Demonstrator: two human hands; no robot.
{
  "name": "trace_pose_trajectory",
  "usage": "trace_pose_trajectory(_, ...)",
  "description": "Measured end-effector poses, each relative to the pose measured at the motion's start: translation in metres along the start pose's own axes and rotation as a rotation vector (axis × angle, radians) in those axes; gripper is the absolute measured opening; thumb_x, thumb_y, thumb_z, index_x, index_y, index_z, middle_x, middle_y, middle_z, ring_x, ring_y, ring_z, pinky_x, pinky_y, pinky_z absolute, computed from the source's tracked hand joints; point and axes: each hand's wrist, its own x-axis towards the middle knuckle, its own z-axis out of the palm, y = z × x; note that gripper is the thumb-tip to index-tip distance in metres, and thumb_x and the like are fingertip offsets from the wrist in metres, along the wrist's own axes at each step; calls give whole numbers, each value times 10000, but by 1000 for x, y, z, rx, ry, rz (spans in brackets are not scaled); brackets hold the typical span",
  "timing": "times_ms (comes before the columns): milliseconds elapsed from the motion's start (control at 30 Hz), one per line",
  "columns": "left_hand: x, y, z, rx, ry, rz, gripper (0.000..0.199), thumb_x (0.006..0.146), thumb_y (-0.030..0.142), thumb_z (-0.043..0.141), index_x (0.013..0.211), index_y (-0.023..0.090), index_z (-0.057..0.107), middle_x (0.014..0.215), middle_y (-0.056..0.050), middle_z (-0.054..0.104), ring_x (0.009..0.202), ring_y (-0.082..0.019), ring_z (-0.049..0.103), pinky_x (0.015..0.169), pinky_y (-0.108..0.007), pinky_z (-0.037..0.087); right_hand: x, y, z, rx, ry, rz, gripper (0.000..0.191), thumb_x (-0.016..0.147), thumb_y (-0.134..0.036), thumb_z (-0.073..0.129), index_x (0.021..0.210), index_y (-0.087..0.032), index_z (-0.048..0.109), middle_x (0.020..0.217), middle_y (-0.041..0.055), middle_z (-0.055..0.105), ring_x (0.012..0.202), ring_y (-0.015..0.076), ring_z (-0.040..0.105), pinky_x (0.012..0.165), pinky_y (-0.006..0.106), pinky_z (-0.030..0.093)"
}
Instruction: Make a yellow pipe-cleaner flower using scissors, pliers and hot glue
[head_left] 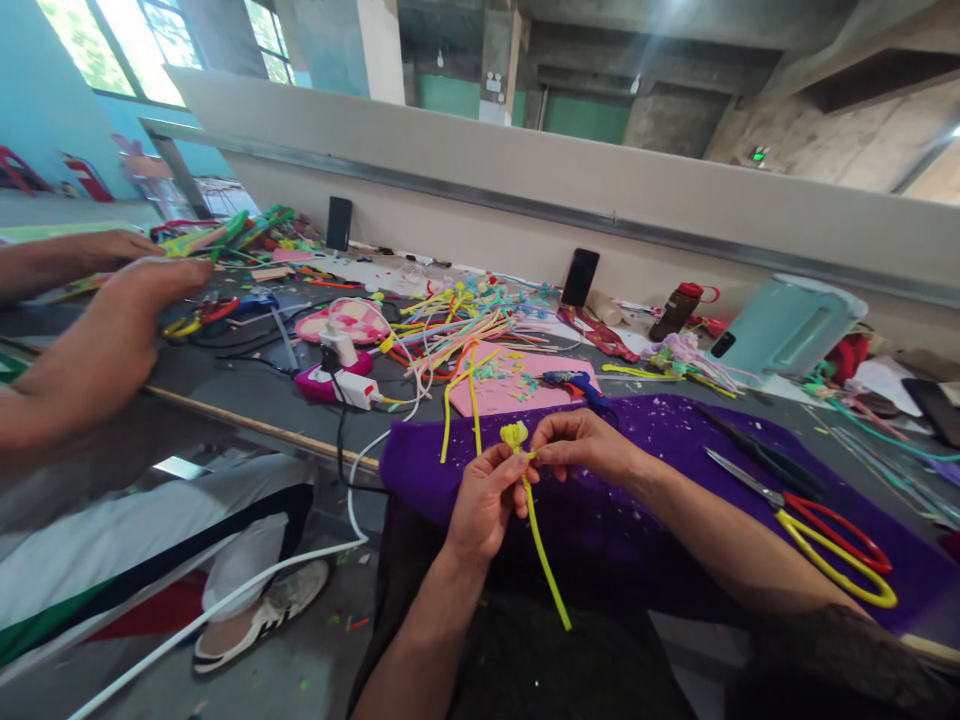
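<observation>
Between my two hands is a small pipe-cleaner flower with a pale yellow head and a long yellow-green stem that hangs down over my lap. My left hand pinches the flower just below its head. At the same spot, the thumb and fingers of my right hand close on a short yellow-green end beside the stem. Under and behind my hands lies a purple cloth flecked with bits. A blue glue gun rests just beyond, on a pink board.
Scissors with red and yellow handles lie on the cloth at right. Bundles of coloured pipe cleaners cover the table behind. A power strip with cables sits left. At far left are a co-worker's hands. A teal bin stands back right.
</observation>
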Motion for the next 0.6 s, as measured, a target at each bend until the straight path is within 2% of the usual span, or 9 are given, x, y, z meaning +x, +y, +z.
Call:
trace_pose_trajectory(300,0,0,0,-18,17,-32,254,626,296,721,708,137,540,577,6,621,335,-25,430,317,-136,357,-2,3,7,-123,118,-178,165,748,-291,632,798,-142,580,667,-5,583,521,80,508,484,199,404)
trace_pose_trajectory(467,0,-1,1,-18,22,-11,251,638,285,713,719,140,525,576,8,621,337,-26,431,316,-132,358,-3,2,8,-364,217,-337,71,756,-216,607,769,-147,595,729,22,590,596,102,529,545,218,421)
trace_pose_trajectory(600,-1,-1,1,-19,58,5,271,612,287,725,709,143,516,558,18,604,329,-26,425,315,-135,357,-6,-3,10,-481,186,-383,54,772,-195,585,784,-152,615,751,32,600,625,110,541,561,220,425)
